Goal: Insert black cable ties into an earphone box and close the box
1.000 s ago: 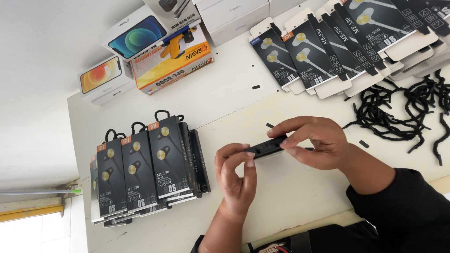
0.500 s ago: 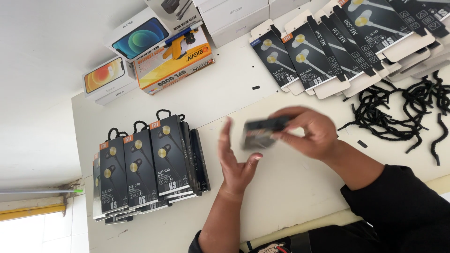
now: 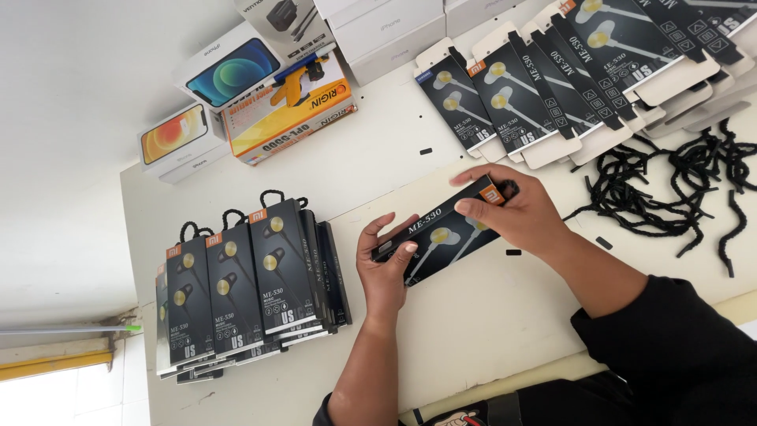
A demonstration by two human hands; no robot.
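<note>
from the head view, a slim black earphone box (image 3: 441,234) with gold earbuds pictured on its face and a small orange corner tag lies tilted just above the white table (image 3: 378,166), held at both ends. the left hand (image 3: 386,264) grips its lower end, the right hand (image 3: 512,209) pinches its upper end; finished boxes (image 3: 252,288) stand left, black cords (image 3: 670,189) lie right.

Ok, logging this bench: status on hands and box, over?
Left hand, right hand both grip black earphone box above table. Nothing in the way.
</note>
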